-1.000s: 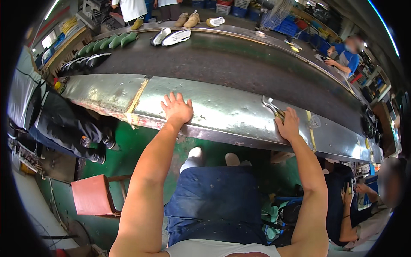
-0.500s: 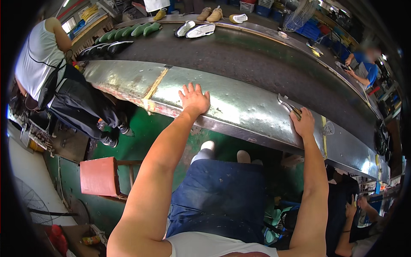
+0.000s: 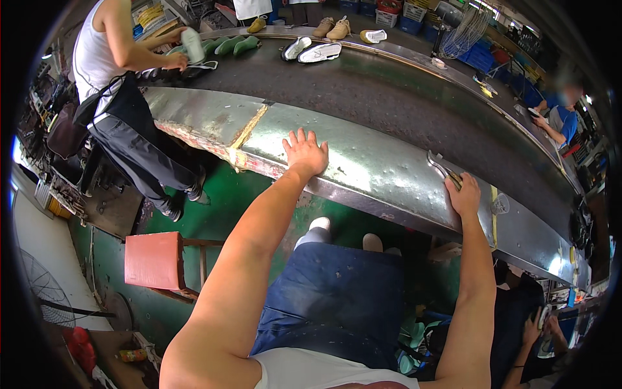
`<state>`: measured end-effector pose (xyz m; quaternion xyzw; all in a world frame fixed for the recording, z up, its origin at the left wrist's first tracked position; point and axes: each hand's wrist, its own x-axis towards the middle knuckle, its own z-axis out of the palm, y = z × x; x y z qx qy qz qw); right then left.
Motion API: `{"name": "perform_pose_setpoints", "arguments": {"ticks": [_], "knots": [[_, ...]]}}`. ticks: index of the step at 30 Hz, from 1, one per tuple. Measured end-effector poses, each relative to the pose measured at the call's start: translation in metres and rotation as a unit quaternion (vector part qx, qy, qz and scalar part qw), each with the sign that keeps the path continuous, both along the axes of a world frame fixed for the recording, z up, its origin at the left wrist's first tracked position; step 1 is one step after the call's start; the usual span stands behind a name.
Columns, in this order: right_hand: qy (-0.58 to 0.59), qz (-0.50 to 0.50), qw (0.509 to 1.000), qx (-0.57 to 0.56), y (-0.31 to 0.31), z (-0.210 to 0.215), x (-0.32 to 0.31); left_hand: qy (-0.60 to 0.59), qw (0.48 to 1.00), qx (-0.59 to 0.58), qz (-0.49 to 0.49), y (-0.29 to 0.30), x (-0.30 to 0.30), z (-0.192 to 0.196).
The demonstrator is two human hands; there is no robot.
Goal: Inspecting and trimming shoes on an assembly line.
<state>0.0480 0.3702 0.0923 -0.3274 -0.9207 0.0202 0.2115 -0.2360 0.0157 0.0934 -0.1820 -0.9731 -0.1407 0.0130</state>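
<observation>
My left hand (image 3: pixel 306 153) lies palm down with its fingers spread on the metal bench edge (image 3: pixel 372 159). Nothing is in it. Farther right along the same metal strip, my right hand (image 3: pixel 464 194) is closed around the handles of a pair of pliers (image 3: pixel 443 168). Their curved jaws point up and to the left, close above or on the metal; I cannot tell which. My fingers cover part of the handles.
Beyond the metal runs a dark conveyor belt (image 3: pixel 363 97). White-soled shoes (image 3: pixel 319 52), green shoe forms (image 3: pixel 230 46) and tan shoes (image 3: pixel 338 29) sit along it. A co-worker (image 3: pixel 107 58) stands at left; others are at right. A red-topped stool (image 3: pixel 153 260) stands lower left.
The co-worker at left has turned toward the belt and now holds a pale, shoe-shaped thing. The view has shifted slightly. My hands stay on the metal and the pliers remain in my right hand.
</observation>
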Motion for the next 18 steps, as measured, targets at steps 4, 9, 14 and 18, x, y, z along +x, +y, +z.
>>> {"name": "perform_pose_setpoints", "arguments": {"ticks": [4,9,14,18], "knots": [[0.0,-0.004,1.0,0.004,-0.0011,-0.0008,0.0003,-0.011,1.0,-0.007,0.0,0.0001,0.0007,0.0033],[0.002,-0.002,1.0,0.005,-0.001,-0.0009,0.0003,-0.013,1.0,-0.006,-0.001,-0.0007,0.0004,0.0027],[0.0,-0.002,1.0,0.005,-0.0008,0.0001,-0.0005,-0.013,1.0,-0.005,0.0,-0.0003,-0.0003,0.0007],[0.007,-0.001,1.0,-0.001,-0.0039,0.002,0.0006,-0.016,1.0,-0.006,-0.001,-0.0008,0.0016,0.0034]]}}
